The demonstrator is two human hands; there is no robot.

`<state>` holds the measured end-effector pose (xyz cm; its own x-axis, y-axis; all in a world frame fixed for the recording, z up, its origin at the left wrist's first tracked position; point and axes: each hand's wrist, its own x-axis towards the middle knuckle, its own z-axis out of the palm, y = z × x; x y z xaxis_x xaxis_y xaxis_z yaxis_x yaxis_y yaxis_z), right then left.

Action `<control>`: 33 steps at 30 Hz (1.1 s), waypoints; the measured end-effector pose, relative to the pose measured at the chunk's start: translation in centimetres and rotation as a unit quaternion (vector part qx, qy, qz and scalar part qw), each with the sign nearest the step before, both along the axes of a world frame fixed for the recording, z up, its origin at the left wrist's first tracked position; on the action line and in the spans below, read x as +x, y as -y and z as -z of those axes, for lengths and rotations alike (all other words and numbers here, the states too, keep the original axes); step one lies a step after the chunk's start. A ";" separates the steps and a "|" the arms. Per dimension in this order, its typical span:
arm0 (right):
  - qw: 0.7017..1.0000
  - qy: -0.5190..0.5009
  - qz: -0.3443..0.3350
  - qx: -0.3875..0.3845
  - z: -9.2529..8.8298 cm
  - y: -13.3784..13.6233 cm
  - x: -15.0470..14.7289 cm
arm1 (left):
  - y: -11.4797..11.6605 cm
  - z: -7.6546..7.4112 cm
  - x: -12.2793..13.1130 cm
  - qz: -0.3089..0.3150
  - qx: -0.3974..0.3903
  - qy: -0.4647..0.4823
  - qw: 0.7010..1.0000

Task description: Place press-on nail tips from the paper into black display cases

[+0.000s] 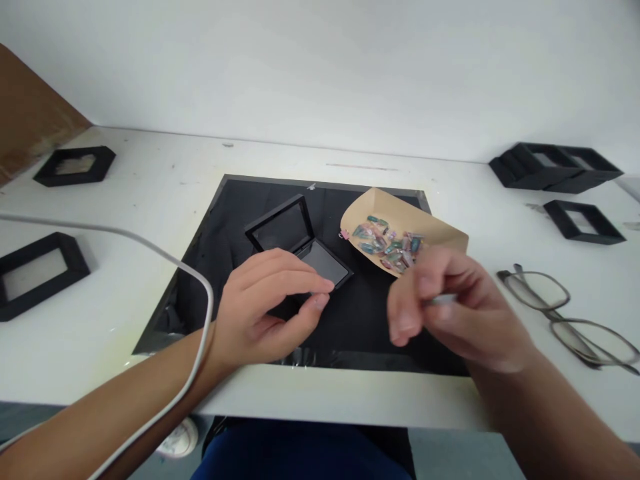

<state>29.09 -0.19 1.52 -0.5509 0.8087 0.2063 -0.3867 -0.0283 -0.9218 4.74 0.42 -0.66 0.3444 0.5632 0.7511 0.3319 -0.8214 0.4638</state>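
Note:
My left hand (267,303) rests on the black mat (210,267), thumb and fingers closed on the near edge of an opened black display case (300,243) whose lid stands tilted up. My right hand (450,310) hovers over the mat's right side, fingers curled and blurred, pinching a small pale object I cannot make out. Just beyond it lies a brown paper sheet (440,230) holding several small coloured stones (387,241).
Empty black frames sit at the far left (75,165), the near left (37,272) and stacked at the far right (555,167), with one more (583,221) below them. Eyeglasses (567,317) lie right of the mat. A white cable (150,250) crosses my left arm.

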 end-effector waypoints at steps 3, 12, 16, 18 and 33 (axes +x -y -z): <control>0.998 0.032 0.041 -0.026 0.7 0.6 -2.0 | 0.3 0.5 0.0 0.019 0.012 0.022 1.000; 0.965 0.183 0.155 0.104 2.6 0.9 -4.2 | 0.6 -0.2 0.1 0.039 -0.020 -0.020 0.999; 0.932 0.228 0.212 0.184 2.5 1.1 -4.0 | 0.4 -0.3 0.3 0.063 -0.062 -0.027 0.996; 0.922 0.224 0.239 0.206 2.4 1.2 -3.9 | 0.3 -0.3 0.2 0.065 -0.063 -0.032 0.995; 0.932 0.140 0.203 0.265 0.9 1.6 -3.1 | 0.5 -1.3 -1.1 0.035 0.094 -0.123 0.987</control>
